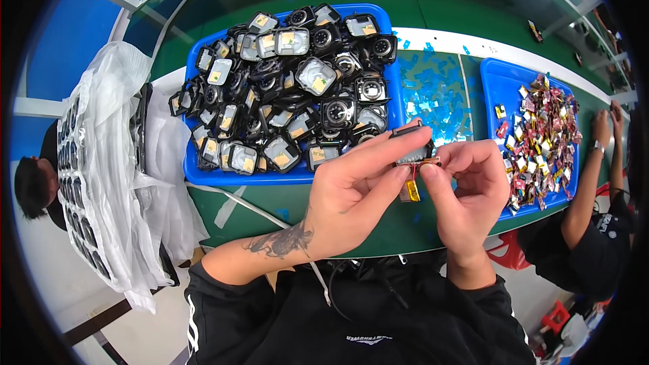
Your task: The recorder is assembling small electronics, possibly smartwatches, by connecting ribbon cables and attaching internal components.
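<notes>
Green worktable (230, 226) runs across the view. On it, to the left, a large blue tray (260, 179), heaped above its rim with dark case housings (338, 111), jumbled: some show pale grey inner faces with tan patches, others round black centres. A smaller blue tray (495, 76) stands to the right, part filled with a loose pile of small packs (541, 155) in silver, yellow and red; the pile leaves some bare tray floor on its left side. Between the trays, blue film bits (433, 88) lie scattered on the tabletop. Left hand (355, 196) is closed on one open housing (414, 154), fingers behind, thumb in front; this piece is held above the table's near edge, between the two trays. Right hand (473, 189) has thumb and forefinger close together at its right edge; cannot tell whether they grip. Small yellow pack (410, 192) hangs below the housing, near red wires.
</notes>
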`<state>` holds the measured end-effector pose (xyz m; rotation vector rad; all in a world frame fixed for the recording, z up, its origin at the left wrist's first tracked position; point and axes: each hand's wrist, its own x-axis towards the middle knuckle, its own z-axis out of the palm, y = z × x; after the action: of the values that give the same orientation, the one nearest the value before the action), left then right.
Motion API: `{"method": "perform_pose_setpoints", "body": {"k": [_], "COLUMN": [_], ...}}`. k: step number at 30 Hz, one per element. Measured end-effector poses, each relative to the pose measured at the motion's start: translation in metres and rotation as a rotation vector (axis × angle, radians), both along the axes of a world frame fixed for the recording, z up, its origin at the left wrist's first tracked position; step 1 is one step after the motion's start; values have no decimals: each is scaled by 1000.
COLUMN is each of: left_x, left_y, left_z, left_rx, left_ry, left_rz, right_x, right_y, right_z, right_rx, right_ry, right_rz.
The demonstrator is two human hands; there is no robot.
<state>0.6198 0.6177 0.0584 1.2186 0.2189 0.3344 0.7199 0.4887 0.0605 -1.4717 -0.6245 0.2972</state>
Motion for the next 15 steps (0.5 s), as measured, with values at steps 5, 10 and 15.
{"method": "perform_pose_setpoints", "body": {"k": [5, 10, 15], "left_x": [-1, -1, 0], "left_y": [-3, -4, -2], "left_z": [-6, -6, 0], "left_rx": [74, -55, -81], "left_ry": [6, 3, 86], "left_rz": [30, 27, 30], "right_x": [1, 4, 0], "right_y": [0, 3, 10], "right_z": [-3, -6, -1], "right_rx": [-49, -96, -196], "right_ry": [-45, -26, -47], "right_rz": [5, 35, 3]}}
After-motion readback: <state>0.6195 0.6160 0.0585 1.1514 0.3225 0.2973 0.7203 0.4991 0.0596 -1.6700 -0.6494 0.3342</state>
